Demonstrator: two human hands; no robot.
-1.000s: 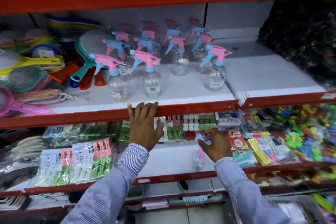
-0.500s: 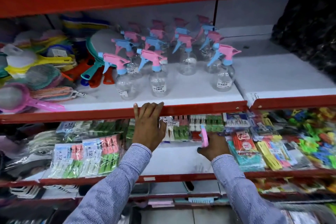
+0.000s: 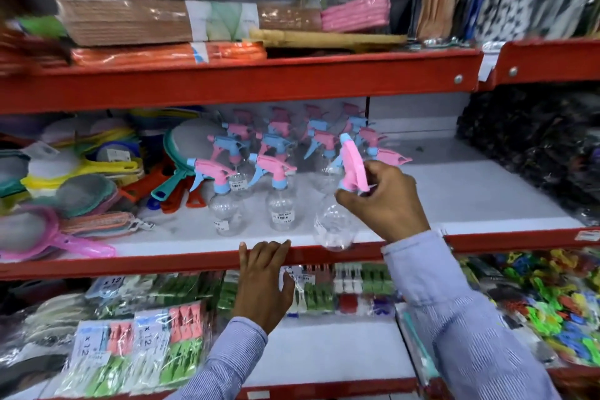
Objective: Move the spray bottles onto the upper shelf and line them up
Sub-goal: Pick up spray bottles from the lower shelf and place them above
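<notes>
Right hand [image 3: 386, 201]: grip closed around the pink trigger head of a clear spray bottle [image 3: 334, 224], held in the air at the front edge of the upper shelf [image 3: 470, 201], body hanging over the red lip. Left hand [image 3: 264, 282]: holds nothing, fingers spread flat on that lip. Other spray bottles [image 3: 279, 178] stand clustered mid-shelf, just left of the held one.

single head-worn view, facing forward at close range onto the red shelf edge [image 3: 194, 261]; both sleeved forearms enter from the bottom edge. no second view to overlap.
</notes>
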